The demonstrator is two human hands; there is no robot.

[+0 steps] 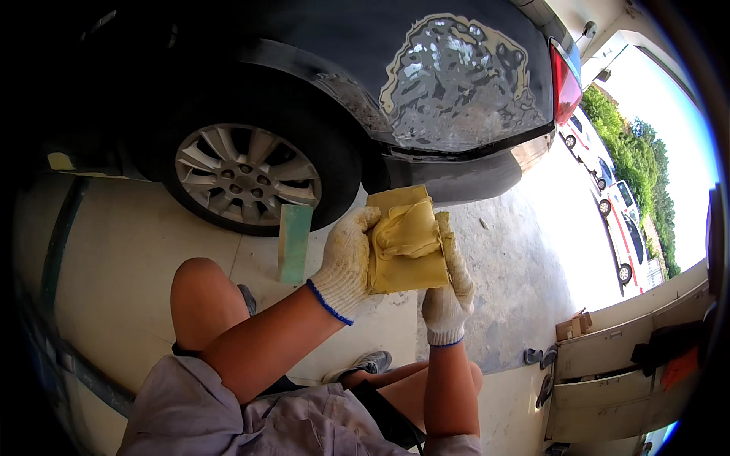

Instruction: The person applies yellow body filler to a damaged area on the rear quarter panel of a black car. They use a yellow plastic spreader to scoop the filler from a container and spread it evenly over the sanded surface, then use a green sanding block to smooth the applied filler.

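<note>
My left hand, in a white knit glove with a blue cuff, grips the left side of a square yellowish board smeared with a thick heap of pale yellow putty. At the board's right edge, my gloved right hand is closed on a putty-coated piece that I cannot make out clearly. Behind them is a dark car with an irregular patch of bare, feathered sanding on its rear panel. A pale green rectangular block stands in front of the rear wheel.
Beige cabinets run along the right, with a cardboard box, slippers and dark and red cloths on or beside them. White vehicles with red stripes and trees show through the opening. My knees are bent low over the tiled floor.
</note>
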